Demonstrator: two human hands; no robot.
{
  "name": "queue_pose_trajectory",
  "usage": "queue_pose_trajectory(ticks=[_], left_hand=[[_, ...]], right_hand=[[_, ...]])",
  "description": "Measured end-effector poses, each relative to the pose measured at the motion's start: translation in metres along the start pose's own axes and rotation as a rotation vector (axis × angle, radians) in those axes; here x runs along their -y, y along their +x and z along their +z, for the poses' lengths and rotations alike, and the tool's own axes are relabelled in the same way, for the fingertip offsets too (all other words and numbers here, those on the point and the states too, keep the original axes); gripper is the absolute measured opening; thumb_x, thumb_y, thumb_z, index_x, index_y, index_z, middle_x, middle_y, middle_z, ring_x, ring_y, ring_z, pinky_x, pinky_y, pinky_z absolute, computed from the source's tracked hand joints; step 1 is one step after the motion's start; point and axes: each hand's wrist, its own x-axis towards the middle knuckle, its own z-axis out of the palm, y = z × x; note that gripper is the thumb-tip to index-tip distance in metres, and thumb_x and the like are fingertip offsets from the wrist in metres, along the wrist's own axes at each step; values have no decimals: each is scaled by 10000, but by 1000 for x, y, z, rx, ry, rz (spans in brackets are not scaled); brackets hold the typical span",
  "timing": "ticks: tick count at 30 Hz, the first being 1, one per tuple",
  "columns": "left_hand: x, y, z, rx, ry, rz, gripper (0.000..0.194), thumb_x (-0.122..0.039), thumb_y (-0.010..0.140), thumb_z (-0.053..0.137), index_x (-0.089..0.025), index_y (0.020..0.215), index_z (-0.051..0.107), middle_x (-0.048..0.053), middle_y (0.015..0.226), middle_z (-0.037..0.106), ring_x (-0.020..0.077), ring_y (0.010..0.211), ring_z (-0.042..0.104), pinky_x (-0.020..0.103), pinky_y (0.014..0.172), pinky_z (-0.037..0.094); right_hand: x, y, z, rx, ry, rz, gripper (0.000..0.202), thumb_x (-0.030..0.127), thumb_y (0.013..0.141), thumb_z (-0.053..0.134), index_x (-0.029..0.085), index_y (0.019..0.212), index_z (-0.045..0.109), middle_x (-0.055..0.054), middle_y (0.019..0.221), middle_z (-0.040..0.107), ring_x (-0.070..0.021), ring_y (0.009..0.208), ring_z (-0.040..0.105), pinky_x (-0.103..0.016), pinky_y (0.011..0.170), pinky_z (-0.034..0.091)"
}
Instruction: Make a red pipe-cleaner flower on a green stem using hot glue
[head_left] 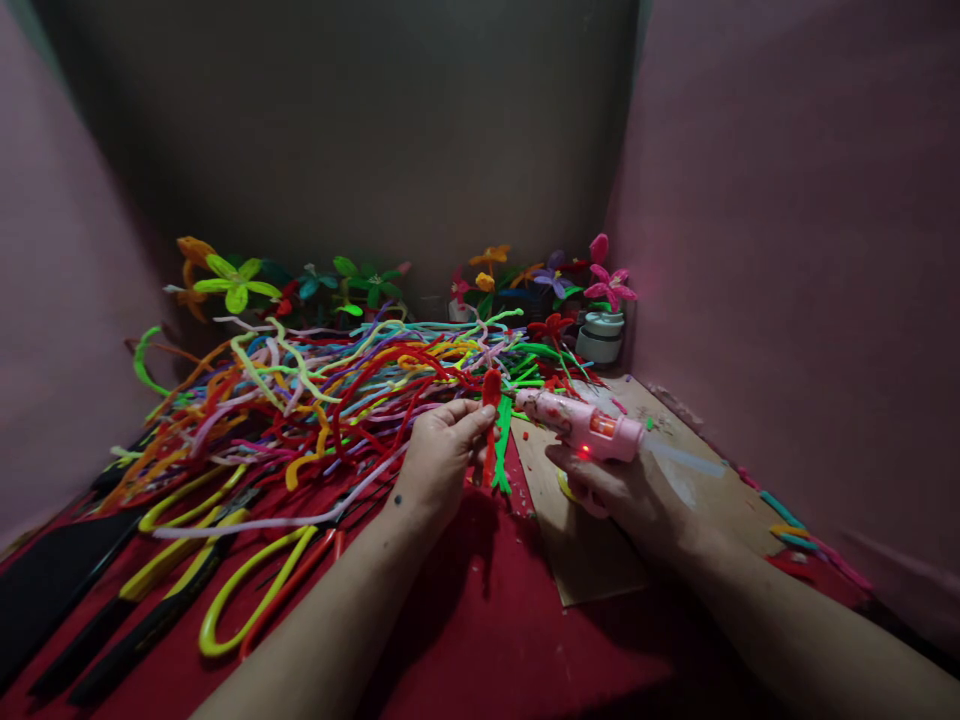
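My left hand [442, 450] pinches a red fuzzy pipe-cleaner piece [491, 388] upright, with a green pipe-cleaner piece [503, 445] hanging just beside it. A pink glue gun [581, 425] is gripped in my right hand [600, 480], and a red light glows on its side. The gun's nozzle points left and reaches the red and green pieces; whether it touches them I cannot tell. A translucent glue stick [682, 457] sticks out from the gun's rear.
Many coloured pipe cleaners [360, 375] are heaped at the back left. Yellow-handled scissors [259, 590] and pliers [172, 585] lie at the front left. A wooden board [592, 560] lies under the right hand. Pipe-cleaner flowers [237, 284] and a grey pot [600, 337] stand behind.
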Motion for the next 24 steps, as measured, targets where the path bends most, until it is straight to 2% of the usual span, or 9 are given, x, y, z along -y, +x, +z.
queue_pose_trajectory(ticks=[4,8,13,20,24], left_hand=[[0,0,0,9,-8,7,186,-276,623,705,-138,662,586,-40,500,530,46,370,421,157,354,304],[0,0,0,7,3,14,195,-284,625,708,-136,656,586,-43,494,513,42,373,410,157,362,306],[2,1,-2,9,28,18,210,-295,620,719,-132,646,590,-50,478,494,37,376,399,154,366,292],[3,2,-3,2,-1,6,225,-299,600,729,-136,633,578,-58,471,499,37,361,399,164,369,290],[2,2,-3,-17,2,9,212,-292,622,714,-131,655,580,-46,495,526,35,370,405,159,368,290]], right_hand=[[-2,-1,0,28,-8,-29,432,226,837,530,272,1266,505,-17,1267,550,-220,1192,477,-409,1050,342],[0,-2,0,-3,-64,35,449,256,836,530,274,1283,487,-37,1172,606,-240,1100,541,-430,949,443],[4,-2,2,-46,-71,38,394,243,819,539,247,1212,563,-57,1056,652,-258,1012,579,-438,897,479],[-3,-4,3,-18,33,109,416,285,822,550,291,1238,545,-50,928,672,-262,881,615,-393,676,559],[-1,-3,3,-42,62,56,378,252,791,586,278,1168,604,-47,853,678,-267,919,610,-413,742,544]])
